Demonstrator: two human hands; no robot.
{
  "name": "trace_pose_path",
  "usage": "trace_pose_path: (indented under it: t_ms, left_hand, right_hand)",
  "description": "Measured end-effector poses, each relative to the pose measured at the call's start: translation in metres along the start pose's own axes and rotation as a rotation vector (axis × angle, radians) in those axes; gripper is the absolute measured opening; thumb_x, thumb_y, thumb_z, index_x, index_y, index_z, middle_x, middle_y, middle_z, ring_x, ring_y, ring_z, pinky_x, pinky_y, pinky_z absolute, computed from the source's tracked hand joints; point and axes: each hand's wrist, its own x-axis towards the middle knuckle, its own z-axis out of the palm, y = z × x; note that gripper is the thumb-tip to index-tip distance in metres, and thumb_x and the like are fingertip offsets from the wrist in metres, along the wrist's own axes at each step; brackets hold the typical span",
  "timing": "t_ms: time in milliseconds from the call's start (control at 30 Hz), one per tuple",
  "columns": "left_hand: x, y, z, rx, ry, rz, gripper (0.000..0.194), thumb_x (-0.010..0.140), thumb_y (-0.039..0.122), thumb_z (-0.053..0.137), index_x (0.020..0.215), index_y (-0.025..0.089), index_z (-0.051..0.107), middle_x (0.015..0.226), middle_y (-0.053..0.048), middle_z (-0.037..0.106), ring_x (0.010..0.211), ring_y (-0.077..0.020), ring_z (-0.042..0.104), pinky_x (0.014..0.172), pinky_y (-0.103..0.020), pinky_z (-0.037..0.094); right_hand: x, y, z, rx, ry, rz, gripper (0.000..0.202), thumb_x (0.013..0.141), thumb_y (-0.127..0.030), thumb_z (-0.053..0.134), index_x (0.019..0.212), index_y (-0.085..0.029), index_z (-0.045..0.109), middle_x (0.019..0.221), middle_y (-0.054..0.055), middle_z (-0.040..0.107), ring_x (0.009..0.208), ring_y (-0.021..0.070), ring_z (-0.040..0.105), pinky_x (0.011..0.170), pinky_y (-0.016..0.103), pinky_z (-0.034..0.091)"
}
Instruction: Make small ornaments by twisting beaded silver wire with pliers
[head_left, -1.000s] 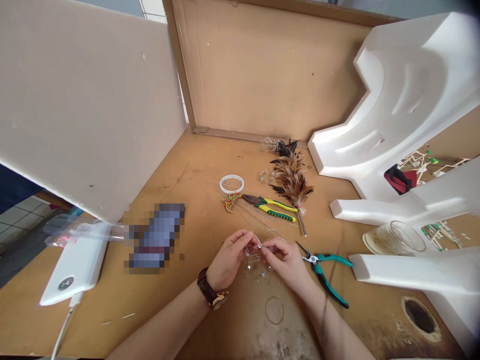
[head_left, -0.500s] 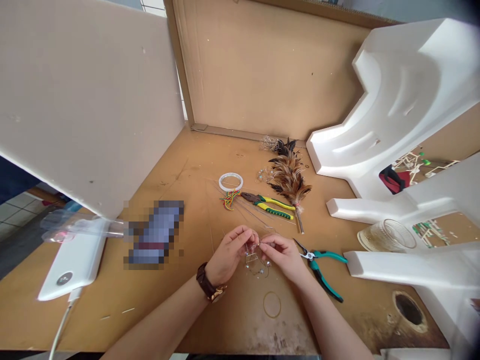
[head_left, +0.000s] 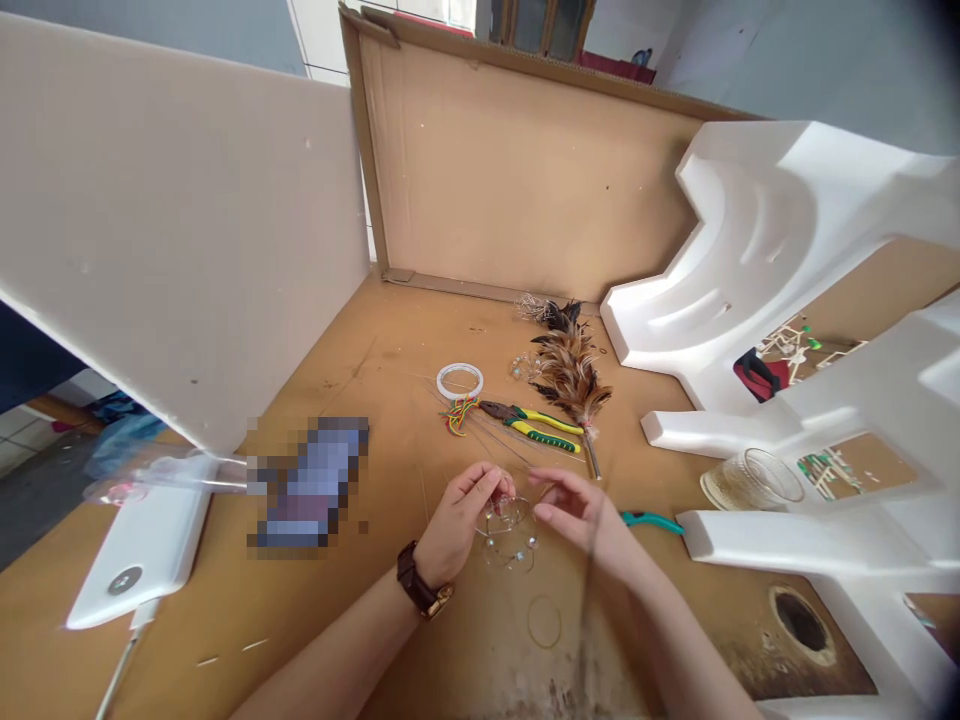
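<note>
Left hand (head_left: 454,520) pinches the thin wire piece with clear beads (head_left: 532,543) above the scuffed tan counter (head_left: 405,340), fingers narrow; right hand (head_left: 581,510) just beside, fingers parted, no grip visible. Light pinch near the bend should avoid kinks. Brown cardboard panel (head_left: 510,190) behind, white tiles (head_left: 319,40) beyond

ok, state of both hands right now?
Left hand: closed, fingertips pinching the thin, looped wire piece with small shiny beads.
Right hand: open, thumb and forefinger apart beside the wire piece, nothing visible in its grip.
</note>
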Motion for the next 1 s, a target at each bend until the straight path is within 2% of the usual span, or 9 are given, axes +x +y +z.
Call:
trace_pose_path:
  t_ms: [100,200,367,500,667,733,800,867,1000]
  left_hand:
    - [-0.001,0.000,0.000,0.007,0.020,-0.001,0.029,0.083,0.041,0.050,0.069,0.016,0.053,0.071,-0.002,0.054,0.065,-0.0121,0.046,0.063,-0.024,0.038]
    - [-0.002,-0.001,0.000,0.042,0.009,0.000,0.029,0.083,0.040,0.050,0.069,0.015,0.054,0.070,-0.002,0.054,0.065,-0.0121,0.046,0.063,-0.024,0.038]
    - [-0.003,0.001,0.001,0.011,-0.028,-0.034,0.027,0.083,0.037,0.051,0.069,0.015,0.054,0.071,-0.002,0.054,0.064,-0.0111,0.045,0.063,-0.023,0.038]
    - [-0.004,0.006,0.003,-0.020,-0.032,-0.095,0.027,0.080,0.040,0.053,0.068,0.016,0.051,0.069,-0.001,0.053,0.062,-0.0111,0.045,0.061,-0.022,0.038]
    - [-0.005,0.008,0.002,0.034,-0.059,-0.068,0.028,0.082,0.040,0.049,0.068,0.016,0.052,0.070,-0.002,0.053,0.063,-0.0118,0.045,0.061,-0.022,0.038]
    - [-0.005,0.009,0.002,0.100,-0.061,-0.040,0.028,0.083,0.039,0.048,0.067,0.016,0.054,0.068,-0.001,0.053,0.064,-0.0122,0.045,0.062,-0.023,0.038]
    - [-0.006,0.010,0.003,0.196,-0.058,-0.017,0.029,0.083,0.038,0.047,0.067,0.016,0.055,0.066,-0.001,0.053,0.064,-0.0126,0.045,0.063,-0.023,0.037]
    - [-0.007,0.012,0.004,0.286,-0.066,0.002,0.029,0.083,0.037,0.047,0.066,0.016,0.056,0.065,0.000,0.053,0.064,-0.0128,0.045,0.063,-0.023,0.037]
    - [-0.009,0.015,0.006,0.372,-0.085,0.041,0.027,0.084,0.035,0.046,0.067,0.016,0.056,0.065,0.000,0.054,0.064,-0.0127,0.046,0.063,-0.023,0.037]
  right_hand:
    - [-0.021,0.010,-0.038,-0.424,0.100,0.057,0.045,0.078,-0.040,0.056,0.118,-0.019,0.051,0.109,0.009,0.060,0.085,0.0182,0.058,0.076,0.033,0.047]
    - [-0.050,0.031,-0.064,-0.927,0.068,0.123,0.053,0.070,-0.037,0.060,0.118,-0.017,0.053,0.114,0.013,0.057,0.104,0.0282,0.051,0.088,0.043,0.039]
    - [-0.074,0.047,-0.063,-1.234,-0.052,0.143,0.061,0.066,-0.028,0.058,0.124,-0.013,0.047,0.121,0.017,0.051,0.108,0.0299,0.045,0.090,0.040,0.036]
    - [-0.067,0.043,-0.053,-1.325,-0.101,0.196,0.047,0.062,-0.019,0.057,0.108,-0.010,0.055,0.102,0.017,0.057,0.092,0.0289,0.050,0.077,0.035,0.038]
    - [-0.062,0.035,-0.064,-1.289,-0.087,0.150,0.014,0.069,-0.016,0.051,0.082,-0.016,0.057,0.082,0.008,0.056,0.079,0.0224,0.052,0.067,0.030,0.034]
    - [-0.063,0.022,-0.070,-1.228,-0.084,0.149,0.015,0.070,-0.016,0.050,0.083,-0.018,0.057,0.079,0.006,0.055,0.075,0.0202,0.052,0.066,0.029,0.033]
    - [-0.063,0.002,-0.072,-1.141,-0.155,0.125,0.021,0.068,-0.017,0.050,0.088,-0.019,0.056,0.080,0.003,0.055,0.072,0.0177,0.053,0.066,0.028,0.033]
    - [-0.062,-0.019,-0.069,-1.110,-0.212,0.079,0.024,0.067,-0.017,0.050,0.091,-0.020,0.055,0.081,0.003,0.055,0.072,0.0175,0.053,0.067,0.028,0.032]
    - [-0.055,-0.049,-0.056,-1.172,-0.215,0.042,0.016,0.066,-0.020,0.053,0.082,-0.020,0.053,0.077,0.003,0.055,0.072,0.0192,0.051,0.064,0.029,0.031]
